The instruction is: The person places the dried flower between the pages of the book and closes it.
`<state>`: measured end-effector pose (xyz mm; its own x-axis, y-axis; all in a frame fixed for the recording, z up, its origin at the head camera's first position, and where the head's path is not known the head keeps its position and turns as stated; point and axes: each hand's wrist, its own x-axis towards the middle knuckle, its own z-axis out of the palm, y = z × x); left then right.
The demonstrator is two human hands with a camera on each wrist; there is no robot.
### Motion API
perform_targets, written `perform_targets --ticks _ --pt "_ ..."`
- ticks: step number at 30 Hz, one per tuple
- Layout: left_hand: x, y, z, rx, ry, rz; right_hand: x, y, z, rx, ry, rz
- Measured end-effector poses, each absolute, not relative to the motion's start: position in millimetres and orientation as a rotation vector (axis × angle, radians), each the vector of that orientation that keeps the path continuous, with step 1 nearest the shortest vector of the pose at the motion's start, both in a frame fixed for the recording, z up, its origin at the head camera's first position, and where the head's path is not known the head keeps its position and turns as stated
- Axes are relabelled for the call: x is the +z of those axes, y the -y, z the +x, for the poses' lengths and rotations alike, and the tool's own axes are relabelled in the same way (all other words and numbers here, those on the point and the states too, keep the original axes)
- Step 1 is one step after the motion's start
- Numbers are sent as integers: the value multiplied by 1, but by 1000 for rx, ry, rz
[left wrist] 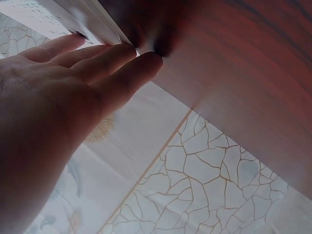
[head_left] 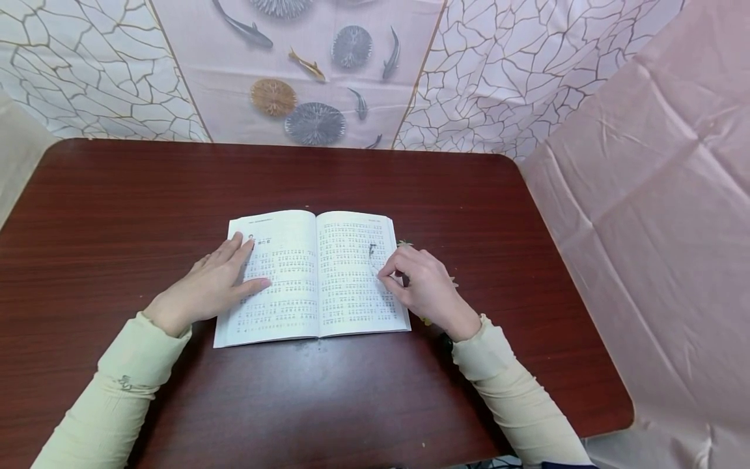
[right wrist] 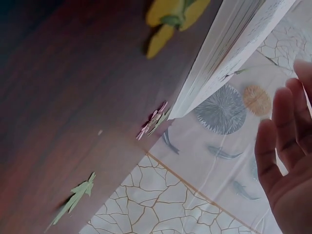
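White cloth with gold crackle lines (head_left: 88, 58): hung behind the far left corner of the tabletop (head_left: 117, 195), a red-brown, wood-grained surface with rounded corners

Left sleeve (head_left: 105, 384): pale cream, wide cuff, extended over the left side of the tabletop

Left hand (head_left: 208, 280): palm down on the outer margin of the open book (head_left: 287, 306); grip spread, fingers pointing towards the far edge, thumb out across printed lines

Open book: laid about the middle of the tabletop, well apart from the far edge; small print on both pages; tiny figure and heading at the top of the left page

Cloth panel with fish and round motifs (head_left: 193, 39): behind the far edge, beyond the book

Sprig (head_left: 372, 250): thin pale stem, small dark head, over the right page; contact with paper impossible to tell

Right hand (head_left: 428, 280): above the book's right margin; grip pinching the stem of the sprig between thumb and forefinger

Pink flower (right wrist: 153, 119): with green leaf, just beside the book's far right corner

Yellow flower (right wrist: 168, 22): beside the book's right side, partly hidden by the right hand in the head view

Jagged pale green leaf (right wrist: 73, 200): on the tabletop, right of the book

Right sleeve (head_left: 515, 384): matching cream, over the near right part of the tabletop

Pink creased cloth (head_left: 644, 228): along the right edge
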<state>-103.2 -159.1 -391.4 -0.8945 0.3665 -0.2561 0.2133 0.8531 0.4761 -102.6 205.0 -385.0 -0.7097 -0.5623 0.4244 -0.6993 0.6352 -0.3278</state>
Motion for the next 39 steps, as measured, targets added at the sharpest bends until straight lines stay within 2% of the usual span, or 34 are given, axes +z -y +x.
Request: perform_targets --ticks 31,39 --pt "-390 158 -103 610 -2680 430 -383 -207 -99 759 2924 963" --pt "-389 158 -103 622 -2674 418 -383 -208 -99 823 2916 1026"
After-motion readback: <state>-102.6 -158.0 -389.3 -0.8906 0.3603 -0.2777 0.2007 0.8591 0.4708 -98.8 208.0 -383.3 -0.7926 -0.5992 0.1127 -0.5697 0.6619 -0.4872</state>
